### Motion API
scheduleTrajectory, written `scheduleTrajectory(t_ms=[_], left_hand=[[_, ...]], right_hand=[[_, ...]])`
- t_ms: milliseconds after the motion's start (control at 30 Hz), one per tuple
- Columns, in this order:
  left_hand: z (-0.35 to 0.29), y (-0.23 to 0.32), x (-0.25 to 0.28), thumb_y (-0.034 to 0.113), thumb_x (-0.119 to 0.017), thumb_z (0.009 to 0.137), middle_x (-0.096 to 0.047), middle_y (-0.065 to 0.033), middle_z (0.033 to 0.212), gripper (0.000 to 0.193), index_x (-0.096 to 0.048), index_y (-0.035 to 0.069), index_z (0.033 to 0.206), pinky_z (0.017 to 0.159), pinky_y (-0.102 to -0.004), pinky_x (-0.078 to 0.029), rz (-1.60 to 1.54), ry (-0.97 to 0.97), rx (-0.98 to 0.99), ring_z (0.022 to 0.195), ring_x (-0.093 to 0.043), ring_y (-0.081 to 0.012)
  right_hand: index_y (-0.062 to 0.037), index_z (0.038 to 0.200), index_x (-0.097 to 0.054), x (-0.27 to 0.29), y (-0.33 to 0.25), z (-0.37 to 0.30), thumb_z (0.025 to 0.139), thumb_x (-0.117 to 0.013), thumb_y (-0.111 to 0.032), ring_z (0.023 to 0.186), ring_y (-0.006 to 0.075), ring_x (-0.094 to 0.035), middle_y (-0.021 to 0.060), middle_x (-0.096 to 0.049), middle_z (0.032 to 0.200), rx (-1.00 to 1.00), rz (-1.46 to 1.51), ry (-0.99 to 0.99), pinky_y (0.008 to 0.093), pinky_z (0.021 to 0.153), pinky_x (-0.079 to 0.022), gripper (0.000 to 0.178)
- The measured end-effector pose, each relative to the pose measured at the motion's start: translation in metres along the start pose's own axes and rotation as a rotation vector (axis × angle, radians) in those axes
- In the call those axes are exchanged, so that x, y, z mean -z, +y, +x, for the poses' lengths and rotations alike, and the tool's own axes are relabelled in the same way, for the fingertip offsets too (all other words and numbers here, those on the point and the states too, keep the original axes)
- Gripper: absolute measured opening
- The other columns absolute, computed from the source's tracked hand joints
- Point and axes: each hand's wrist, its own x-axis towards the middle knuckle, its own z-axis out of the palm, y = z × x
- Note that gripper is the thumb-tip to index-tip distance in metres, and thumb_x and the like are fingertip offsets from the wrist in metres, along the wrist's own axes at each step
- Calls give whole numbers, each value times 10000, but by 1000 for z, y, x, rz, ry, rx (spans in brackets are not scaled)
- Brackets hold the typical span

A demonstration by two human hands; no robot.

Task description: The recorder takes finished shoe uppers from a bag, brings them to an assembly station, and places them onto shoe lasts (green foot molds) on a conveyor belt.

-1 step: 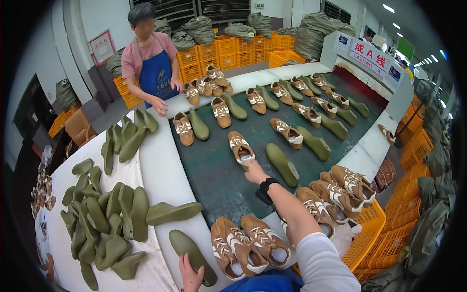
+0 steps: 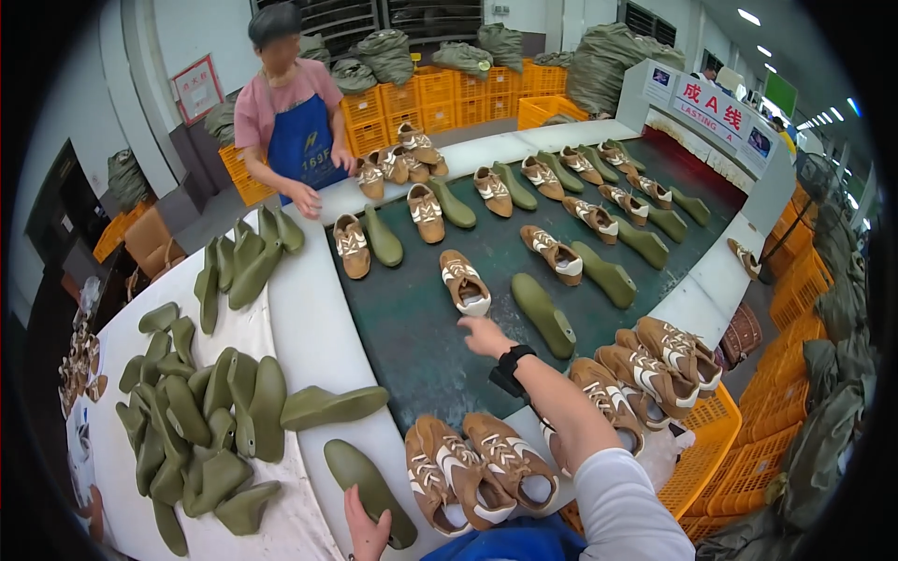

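Observation:
My right hand [image 2: 485,337], with a black band on its wrist, is just below the heel of a brown-and-white sneaker [image 2: 464,283] on the dark green belt [image 2: 402,318]. It holds nothing; its index finger points out and the other fingers are partly hidden. A green shoe last [image 2: 543,313] lies right of that sneaker. At the bottom, my left hand [image 2: 367,525] rests against another green last [image 2: 365,477] on the white ledge, thumb and fingers apart. Right of it stand several laced sneakers [image 2: 477,472] side by side.
Many green lasts [image 2: 187,411] lie heaped on the white-covered table [image 2: 290,486] at left. Pairs of sneaker and last line the belt. A person in a blue apron [image 2: 304,140] stands across at the far left. More sneakers [image 2: 645,369] and a yellow crate [image 2: 716,444] are at right.
My right hand has come off the sneaker's heel and drawn back slightly toward me. The sneaker has barely shifted. My left hand stays at the green last.

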Motion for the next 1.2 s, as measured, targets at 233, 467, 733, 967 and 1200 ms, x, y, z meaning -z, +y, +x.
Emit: scheduleTrajectory(t_ms=[233,467,733,967,1200], left_hand=[[12,7,-8,-94,-556,643,-412,-161,1233,719,-297,87,1289,920,-337,-420,-896,211,288,1107,-464,-258],[12,23,56,-106,-492,735,-458,-122,1149,535,-316,112,1190,857,-342,-466,-1711,264,464,1053,-493,-235],[90,69,74,90,-620,803,-297,-116,1426,694,-242,84,1386,1062,-405,-248,-956,-14,-194,1313,-278,-243],[204,-74,48,103,-743,589,-414,-188,1268,787,-394,82,1295,987,-463,-345,232,205,-232,1189,-362,-409],[256,-101,48,368,-792,552,-431,-165,1276,932,-357,200,1359,948,-428,-399,481,-208,-26,1139,-447,-372]], right_hand=[[-53,1157,-569,-23,-159,-87,781,-560,-139,933,326,-608,189,-633,1012,381,161,-761,383,810,-484,385],[5,1404,-186,-81,-240,-174,866,-593,-336,1258,282,-374,203,-363,1359,422,596,-635,345,1000,-360,757],[-91,1279,-392,6,-179,-123,894,-578,-280,1037,145,-558,66,-521,1207,-341,1586,-677,295,845,-501,468],[-50,1188,-479,6,-47,-70,928,-490,-358,983,194,-584,110,-564,1132,-644,1647,-668,329,809,-512,404],[-77,1334,-382,-46,37,-31,887,-505,-416,1074,327,-541,181,-528,1213,-260,251,-201,387,910,-426,575]])
